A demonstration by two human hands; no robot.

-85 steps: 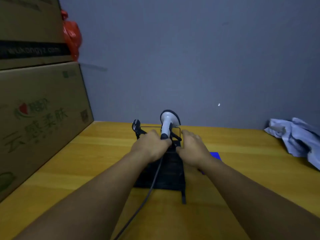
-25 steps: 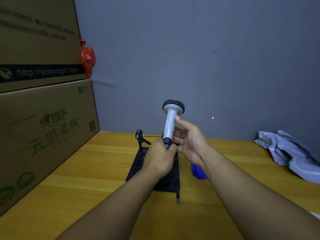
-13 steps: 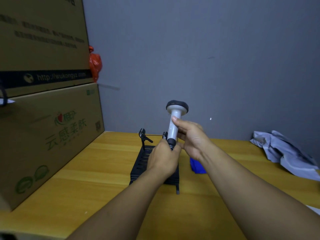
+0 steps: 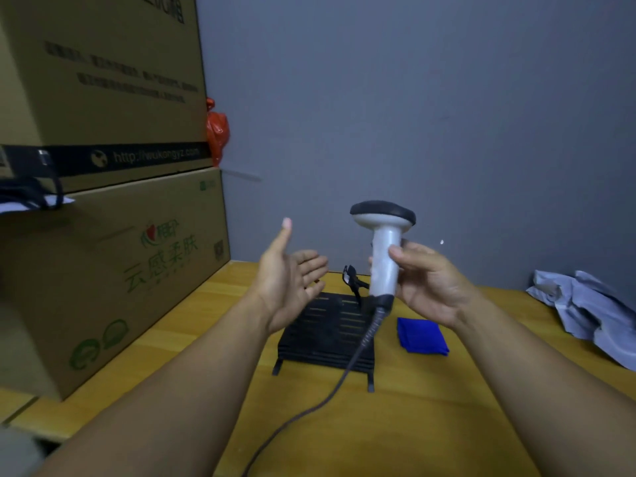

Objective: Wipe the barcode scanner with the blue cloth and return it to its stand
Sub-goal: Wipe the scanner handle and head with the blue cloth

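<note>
Barcode scanner (image 4: 384, 256) upright in my right hand (image 4: 430, 284), grip closed around the pale handle, thumb across the front, dark head on top, well above the table (image 4: 430, 425). Left hand (image 4: 289, 280) empty, palm open, fingers spread, just beside the scanner but apart from it. Cable (image 4: 347, 370) runs from the handle's base down over the stand (image 4: 327, 335) and along the table toward me. Blue cloth (image 4: 421, 335) lies folded on the table, just right of the stand, untouched; wiping not yet begun. Handling, as I judge it: scanner is a rigid plastic shell, probably light, smooth enough to slip if held loosely; the handle is the place to hold, leaving head and window free for the cloth. Cable will likely drag and tug when I turn it. Cloth looks soft and limp; pinch it from the top fold. Count: one scanner, one cloth, one stand, one cable, two stacked cardboard boxes (image 4: 113, 270) at left, one crumpled pale sheet (image 4: 585, 311) at right.
</note>
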